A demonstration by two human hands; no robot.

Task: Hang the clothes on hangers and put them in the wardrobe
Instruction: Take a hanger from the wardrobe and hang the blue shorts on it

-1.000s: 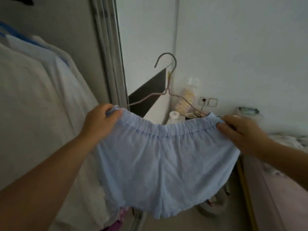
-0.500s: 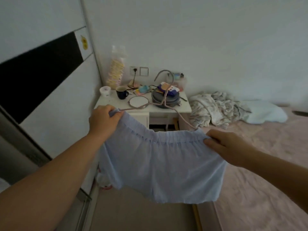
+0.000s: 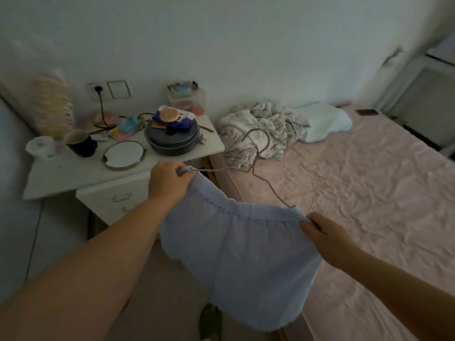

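Observation:
A pair of light blue shorts (image 3: 241, 262) hangs stretched between my hands on a thin wire hanger (image 3: 258, 156), whose hook rises above the waistband. My left hand (image 3: 167, 180) grips the left end of the waistband together with the hanger's tip. My right hand (image 3: 327, 237) pinches the right end of the waistband. The shorts hang over the gap between the bedside table and the bed. The wardrobe is out of view.
A white bedside table (image 3: 73, 173) at the left carries a dark pot (image 3: 172, 139), a mug (image 3: 80, 142), a round mirror (image 3: 123, 155) and small clutter. A bed with a pink sheet (image 3: 357, 193), a crumpled cloth (image 3: 258, 129) and a pillow (image 3: 325, 121) fills the right.
My view has swung right, away from the wardrobe with its hung clothes, toward the bedside table and bed. Both hands kept their grip on the shorts and hanger.

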